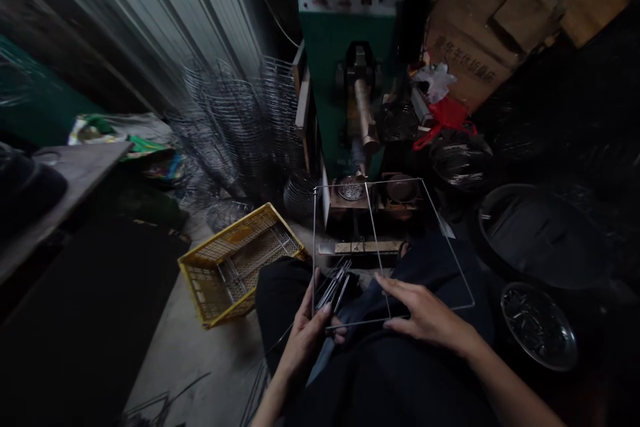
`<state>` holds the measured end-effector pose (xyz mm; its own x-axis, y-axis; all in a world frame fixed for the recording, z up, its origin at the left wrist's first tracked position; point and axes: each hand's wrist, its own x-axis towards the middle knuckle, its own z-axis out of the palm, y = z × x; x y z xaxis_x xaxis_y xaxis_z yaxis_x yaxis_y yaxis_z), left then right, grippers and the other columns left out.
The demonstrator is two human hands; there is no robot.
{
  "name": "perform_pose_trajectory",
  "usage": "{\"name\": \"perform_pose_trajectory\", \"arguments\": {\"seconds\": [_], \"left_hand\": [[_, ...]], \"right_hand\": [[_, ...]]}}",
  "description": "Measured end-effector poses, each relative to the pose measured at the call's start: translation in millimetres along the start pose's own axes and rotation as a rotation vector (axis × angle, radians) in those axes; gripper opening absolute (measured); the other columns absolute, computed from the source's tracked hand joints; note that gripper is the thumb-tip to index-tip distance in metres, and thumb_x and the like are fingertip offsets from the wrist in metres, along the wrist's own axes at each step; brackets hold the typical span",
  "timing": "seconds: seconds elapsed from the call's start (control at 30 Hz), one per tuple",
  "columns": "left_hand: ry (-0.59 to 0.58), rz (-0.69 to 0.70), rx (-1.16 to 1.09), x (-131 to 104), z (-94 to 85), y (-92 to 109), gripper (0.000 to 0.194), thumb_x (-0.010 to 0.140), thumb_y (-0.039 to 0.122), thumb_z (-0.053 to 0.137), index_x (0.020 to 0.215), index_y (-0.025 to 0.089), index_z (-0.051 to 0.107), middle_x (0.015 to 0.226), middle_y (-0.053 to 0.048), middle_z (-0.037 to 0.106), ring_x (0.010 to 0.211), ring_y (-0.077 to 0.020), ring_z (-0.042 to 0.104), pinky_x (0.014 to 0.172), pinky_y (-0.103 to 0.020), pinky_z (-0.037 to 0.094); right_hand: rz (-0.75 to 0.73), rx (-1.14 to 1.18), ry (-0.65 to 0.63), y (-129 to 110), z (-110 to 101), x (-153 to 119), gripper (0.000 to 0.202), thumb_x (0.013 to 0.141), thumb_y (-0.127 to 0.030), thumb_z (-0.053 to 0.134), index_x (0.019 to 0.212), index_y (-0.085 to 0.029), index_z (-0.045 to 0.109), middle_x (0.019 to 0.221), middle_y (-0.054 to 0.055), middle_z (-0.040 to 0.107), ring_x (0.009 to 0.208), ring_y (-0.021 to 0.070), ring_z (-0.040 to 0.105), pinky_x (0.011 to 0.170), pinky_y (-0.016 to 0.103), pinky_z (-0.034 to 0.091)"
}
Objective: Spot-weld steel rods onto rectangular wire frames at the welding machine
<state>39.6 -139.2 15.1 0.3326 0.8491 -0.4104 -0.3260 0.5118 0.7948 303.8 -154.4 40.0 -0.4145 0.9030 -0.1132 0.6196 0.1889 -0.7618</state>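
A rectangular wire frame [371, 233] with a rod across its middle is held up over my lap. Its far side lies at the welding machine's [364, 127] electrodes. At the frame's near left corner my left hand [311, 327] grips the wire, with a bundle of short metal rods [336, 285] also in its fingers. My right hand [420, 315] pinches the frame near the lower end of the middle rod, thumb below and fingers above.
To the left on the floor stands a yellow plastic crate [240, 267] with some rods in it. Stacks of wire racks [225, 113] rise behind it. A metal bowl of small pieces [539, 327] sits at right, near a large dark round tub [545, 233]. Cardboard boxes [465, 60] are piled behind.
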Motion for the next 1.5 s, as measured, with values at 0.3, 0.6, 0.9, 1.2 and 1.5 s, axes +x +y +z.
{"name": "perform_pose_trajectory", "arguments": {"seconds": [0.3, 0.6, 0.9, 1.2, 1.5], "left_hand": [[-0.042, 0.013, -0.022, 3, -2.3, -3, 0.096, 0.088, 0.039, 0.06, 0.153, 0.024, -0.01, 0.061, -0.005, 0.068, 0.049, -0.0191, 0.062, 0.053, -0.03, 0.05], [0.012, 0.019, -0.1, 1, 1.0, -3, 0.094, 0.086, 0.039, 0.064, 0.153, 0.028, -0.001, 0.058, -0.004, 0.066, 0.049, -0.0188, 0.062, 0.052, -0.029, 0.051], [0.005, 0.024, -0.079, 6, 0.4, -1, 0.096, 0.087, 0.039, 0.063, 0.153, 0.025, -0.005, 0.06, -0.005, 0.067, 0.049, -0.0181, 0.062, 0.051, -0.028, 0.05], [-0.003, 0.008, -0.113, 6, 0.6, 0, 0.094, 0.088, 0.038, 0.062, 0.153, 0.031, -0.005, 0.061, -0.003, 0.068, 0.05, -0.019, 0.063, 0.052, -0.03, 0.051], [-0.025, 0.097, -0.098, 41, 2.1, 1, 0.09, 0.088, 0.032, 0.063, 0.154, 0.029, 0.002, 0.062, -0.001, 0.067, 0.053, -0.0163, 0.065, 0.054, -0.027, 0.052]], "right_hand": [[-0.001, -0.017, 0.02, 2, -2, -1, 0.087, 0.077, -0.016, 0.07, 0.151, -0.027, 0.028, 0.15, 0.005, 0.039, 0.136, 0.0214, 0.041, 0.114, 0.036, 0.033], [0.04, -0.008, -0.004, -1, -8, -1, 0.086, 0.077, -0.019, 0.072, 0.151, -0.029, 0.029, 0.15, 0.005, 0.039, 0.134, 0.0238, 0.044, 0.113, 0.039, 0.035], [0.038, 0.007, -0.002, -4, -12, 6, 0.085, 0.077, -0.017, 0.071, 0.151, -0.029, 0.029, 0.15, 0.005, 0.04, 0.134, 0.0244, 0.043, 0.112, 0.039, 0.037], [0.072, 0.068, -0.021, 2, -12, 8, 0.085, 0.08, -0.02, 0.069, 0.151, -0.034, 0.026, 0.151, 0.003, 0.039, 0.124, 0.0235, 0.054, 0.104, 0.038, 0.046], [0.064, 0.009, 0.121, 19, -15, 29, 0.082, 0.083, -0.026, 0.067, 0.151, -0.036, 0.024, 0.135, 0.005, 0.057, 0.085, 0.017, 0.068, 0.086, 0.036, 0.054]]}}
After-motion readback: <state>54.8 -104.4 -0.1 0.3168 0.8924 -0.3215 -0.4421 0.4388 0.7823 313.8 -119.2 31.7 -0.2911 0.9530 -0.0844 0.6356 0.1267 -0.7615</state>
